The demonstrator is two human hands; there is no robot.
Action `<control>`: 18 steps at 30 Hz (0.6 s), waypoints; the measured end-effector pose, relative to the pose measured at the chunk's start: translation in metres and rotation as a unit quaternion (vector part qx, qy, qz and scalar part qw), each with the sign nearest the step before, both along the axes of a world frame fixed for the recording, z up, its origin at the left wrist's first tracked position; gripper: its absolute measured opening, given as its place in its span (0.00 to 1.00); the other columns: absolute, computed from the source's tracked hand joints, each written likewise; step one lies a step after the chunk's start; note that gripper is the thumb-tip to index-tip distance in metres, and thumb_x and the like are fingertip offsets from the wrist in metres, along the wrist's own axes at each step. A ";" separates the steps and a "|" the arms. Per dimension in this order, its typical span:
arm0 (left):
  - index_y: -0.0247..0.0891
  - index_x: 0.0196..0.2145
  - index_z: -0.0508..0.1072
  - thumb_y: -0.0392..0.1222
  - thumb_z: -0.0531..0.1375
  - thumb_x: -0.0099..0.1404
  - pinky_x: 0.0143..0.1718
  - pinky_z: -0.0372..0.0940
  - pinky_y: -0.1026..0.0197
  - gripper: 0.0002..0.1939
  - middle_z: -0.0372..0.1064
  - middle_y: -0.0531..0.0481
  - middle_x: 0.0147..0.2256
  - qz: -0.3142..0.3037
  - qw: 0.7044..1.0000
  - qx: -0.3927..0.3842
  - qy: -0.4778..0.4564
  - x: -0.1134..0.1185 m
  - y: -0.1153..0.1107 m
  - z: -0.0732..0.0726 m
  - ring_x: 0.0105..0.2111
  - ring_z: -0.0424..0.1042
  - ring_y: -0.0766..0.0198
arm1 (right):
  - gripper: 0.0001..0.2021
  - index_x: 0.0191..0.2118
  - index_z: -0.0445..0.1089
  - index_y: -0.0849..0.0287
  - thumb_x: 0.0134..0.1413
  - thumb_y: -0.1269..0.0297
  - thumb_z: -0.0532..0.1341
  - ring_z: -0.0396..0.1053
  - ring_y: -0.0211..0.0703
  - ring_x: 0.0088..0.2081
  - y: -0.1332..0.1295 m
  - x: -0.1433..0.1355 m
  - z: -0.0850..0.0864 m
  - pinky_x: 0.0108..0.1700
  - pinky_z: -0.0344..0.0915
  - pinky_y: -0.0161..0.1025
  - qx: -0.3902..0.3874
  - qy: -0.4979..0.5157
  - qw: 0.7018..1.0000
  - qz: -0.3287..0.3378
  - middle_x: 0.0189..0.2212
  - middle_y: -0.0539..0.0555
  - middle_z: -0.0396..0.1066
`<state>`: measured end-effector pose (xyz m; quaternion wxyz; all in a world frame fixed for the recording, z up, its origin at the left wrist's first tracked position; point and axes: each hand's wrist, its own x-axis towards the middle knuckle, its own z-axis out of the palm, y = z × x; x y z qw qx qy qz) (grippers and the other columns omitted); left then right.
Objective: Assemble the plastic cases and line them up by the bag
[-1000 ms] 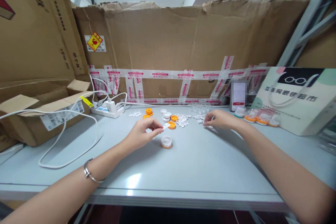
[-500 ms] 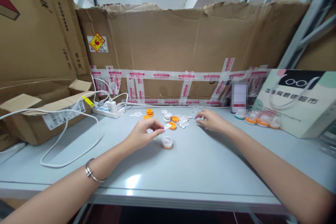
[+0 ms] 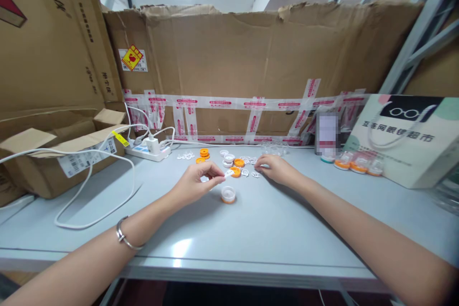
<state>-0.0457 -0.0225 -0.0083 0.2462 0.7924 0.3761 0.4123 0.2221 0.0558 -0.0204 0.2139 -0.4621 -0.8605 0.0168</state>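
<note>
Between thumb and fingertips, my left hand point(image 3: 201, 180) pinches a small white plastic piece point(image 3: 228, 172) above the table. Right behind that piece lies an orange ring point(image 3: 235, 171). My right hand point(image 3: 274, 168) is at the right edge of a group of small white openwork pieces point(image 3: 247, 160), its fingers bent and close together; what they hold, if anything, is too small to name. One loose white piece point(image 3: 256, 174) lies just below its fingertips. A round clear-and-white container with an orange base point(image 3: 228, 194) stands in front of both hands.
White caps point(image 3: 228, 160) and orange parts point(image 3: 204, 153) lie behind my left hand. A power strip point(image 3: 152, 150) with white cables and an open carton point(image 3: 57, 153) are at left. Orange-based containers point(image 3: 358, 166) stand at right by a paper bag point(image 3: 405, 143). Cardboard point(image 3: 229, 57) walls the back.
My right hand has moved left and slightly nearer. The white pieces beside the orange ring are now more spread out. My left hand has stayed nearly still with its piece.
</note>
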 end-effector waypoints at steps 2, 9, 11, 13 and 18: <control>0.34 0.30 0.71 0.39 0.59 0.59 0.31 0.63 0.66 0.05 0.71 0.50 0.29 -0.002 1.000 0.003 -0.001 0.000 0.001 0.000 0.29 0.69 0.67 | 0.09 0.32 0.74 0.59 0.49 0.74 0.57 0.70 0.45 0.36 -0.001 -0.001 0.001 0.41 0.63 0.38 0.001 0.014 1.000 -0.010 0.33 0.56 0.74; 0.34 0.30 0.72 0.39 0.59 0.59 0.31 0.63 0.66 0.05 0.72 0.50 0.30 -0.004 1.000 0.004 0.008 0.000 0.001 -0.001 0.29 0.68 0.67 | 0.11 0.37 0.73 0.60 0.49 0.75 0.55 0.70 0.42 0.34 -0.002 -0.002 0.002 0.37 0.63 0.35 0.003 0.057 0.997 -0.050 0.33 0.54 0.74; 0.34 0.30 0.72 0.39 0.59 0.59 0.31 0.63 0.66 0.05 0.71 0.50 0.30 -0.003 1.000 0.004 0.010 0.000 0.001 -0.001 0.29 0.68 0.67 | 0.13 0.38 0.73 0.61 0.50 0.75 0.54 0.69 0.42 0.35 -0.001 -0.001 0.002 0.38 0.63 0.35 0.007 0.060 0.997 -0.053 0.35 0.55 0.74; 0.34 0.30 0.72 0.39 0.59 0.59 0.32 0.63 0.66 0.05 0.71 0.50 0.30 -0.004 1.000 0.005 0.011 0.000 0.001 -0.001 0.29 0.68 0.67 | 0.14 0.39 0.73 0.61 0.51 0.76 0.52 0.69 0.42 0.37 0.000 -0.001 0.000 0.39 0.63 0.36 0.011 0.057 0.997 -0.052 0.36 0.56 0.73; 0.34 0.30 0.72 0.39 0.59 0.59 0.32 0.63 0.65 0.05 0.72 0.49 0.30 -0.006 1.000 0.009 0.009 0.001 0.001 -0.001 0.30 0.69 0.67 | 0.14 0.33 0.74 0.59 0.50 0.77 0.52 0.68 0.43 0.37 0.002 0.001 -0.003 0.41 0.62 0.36 0.009 0.041 0.998 -0.043 0.34 0.55 0.72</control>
